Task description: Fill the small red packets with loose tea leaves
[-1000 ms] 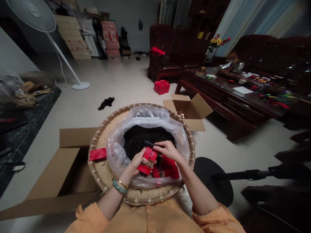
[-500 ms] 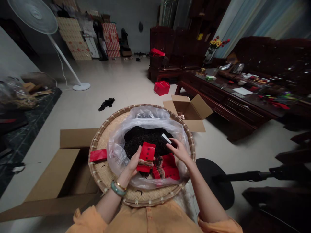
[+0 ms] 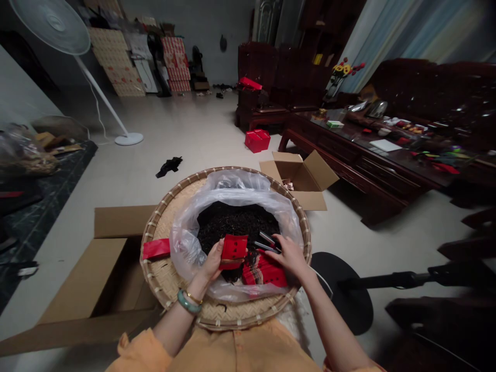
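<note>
**While L hand (image 3: 213,261) grips red packet (image 3: 234,247), R hand (image 3: 293,256) holds two-pronged tool (image 3: 267,247) over leaf bag**

Nearest cam: orange shirt (image 3: 236,351), then L wrist w/ jade-green bangle (image 3: 188,305) & thin gold-coloured bracelet (image 3: 194,298). Just past shirt, round woven bamboo tray (image 3: 166,268), bearing translucent plastic bag (image 3: 186,243), mouth open, dark tea-like leaves (image 3: 236,219) inside.

L fingers closed round the packet, grasping it upright-ish above bag's near half; small black marks on its face. R fingers & thumb grasp the tool, prongs parted, tips twd packet; exact type can't tell. Right below: red patterned packets (image 3: 269,269), in bag's R side. One more red pkt (image 3: 156,248) on tray, L of bag.

Beyond that, on floor: open cardboard carton (image 3: 85,274) L of tray, black round base (image 3: 341,307) w/ pole on R, smaller open carton (image 3: 321,173) past tray's far R edge, crumpled black item (image 3: 169,167) far-L, red box (image 3: 257,140) nr dark-wood coffee table (image 3: 349,157). White sheet (image 3: 385,145) on table.

Farther back: white standing fan (image 3: 54,26) L, yellow & red flowers (image 3: 343,68) R, stacked cartons (image 3: 110,62) nr back wall.
</note>
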Tool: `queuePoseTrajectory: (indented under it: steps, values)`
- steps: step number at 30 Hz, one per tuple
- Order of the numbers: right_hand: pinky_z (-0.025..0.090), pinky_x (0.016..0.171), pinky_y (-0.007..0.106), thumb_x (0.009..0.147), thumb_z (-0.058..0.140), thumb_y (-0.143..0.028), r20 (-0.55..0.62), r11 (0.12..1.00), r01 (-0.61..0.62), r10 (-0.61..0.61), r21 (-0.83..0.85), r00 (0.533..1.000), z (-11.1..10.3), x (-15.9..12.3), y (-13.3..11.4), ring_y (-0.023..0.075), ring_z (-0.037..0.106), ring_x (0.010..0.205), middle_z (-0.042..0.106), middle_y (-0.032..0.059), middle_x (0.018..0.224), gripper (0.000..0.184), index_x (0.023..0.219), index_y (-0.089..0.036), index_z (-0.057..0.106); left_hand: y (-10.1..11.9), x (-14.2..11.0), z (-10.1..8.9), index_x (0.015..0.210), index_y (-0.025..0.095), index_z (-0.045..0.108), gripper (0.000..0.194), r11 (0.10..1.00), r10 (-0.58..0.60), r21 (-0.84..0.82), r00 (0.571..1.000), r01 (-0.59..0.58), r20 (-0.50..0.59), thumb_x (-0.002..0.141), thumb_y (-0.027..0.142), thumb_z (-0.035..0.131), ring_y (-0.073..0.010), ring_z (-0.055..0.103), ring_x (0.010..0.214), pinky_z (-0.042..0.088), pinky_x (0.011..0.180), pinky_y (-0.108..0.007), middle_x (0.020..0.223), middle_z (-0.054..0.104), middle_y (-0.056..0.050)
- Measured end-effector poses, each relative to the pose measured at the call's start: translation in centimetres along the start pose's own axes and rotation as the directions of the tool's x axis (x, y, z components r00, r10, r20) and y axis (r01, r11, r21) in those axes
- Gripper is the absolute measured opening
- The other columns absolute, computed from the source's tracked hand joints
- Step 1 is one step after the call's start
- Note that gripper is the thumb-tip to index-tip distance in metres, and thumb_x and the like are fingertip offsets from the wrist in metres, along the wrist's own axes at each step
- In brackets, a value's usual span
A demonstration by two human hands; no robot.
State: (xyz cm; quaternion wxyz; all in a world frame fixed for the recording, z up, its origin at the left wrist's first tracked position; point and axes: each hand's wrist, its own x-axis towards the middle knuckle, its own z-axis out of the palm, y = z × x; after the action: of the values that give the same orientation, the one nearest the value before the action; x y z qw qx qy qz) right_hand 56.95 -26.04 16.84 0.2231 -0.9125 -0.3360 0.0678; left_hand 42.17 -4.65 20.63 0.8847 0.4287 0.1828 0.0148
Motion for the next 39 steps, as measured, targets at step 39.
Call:
queuePoseTrajectory:
  steps: [39]
  values:
    - [0.044, 0.063, 0.026, 0.077, 0.062, -0.03, -0.36, 0.649, 0.19, 0.138, 0.736, 0.923, 0.7, 1.0, -11.3, 0.0152, 0.057, 0.07, 0.061, 0.0024, 0.073, 0.013, 0.073, -0.018, 0.064, -0.1, 0.9, 1.2, 0.084, 0.016, 0.063, 0.017, 0.637, 0.691, 0.623, 0.695, -0.454, -0.201, 0.073, 0.028, 0.065, -0.0134, 0.058, 0.075, 0.047, 0.072, -0.026, 0.08, 0.061, -0.002]
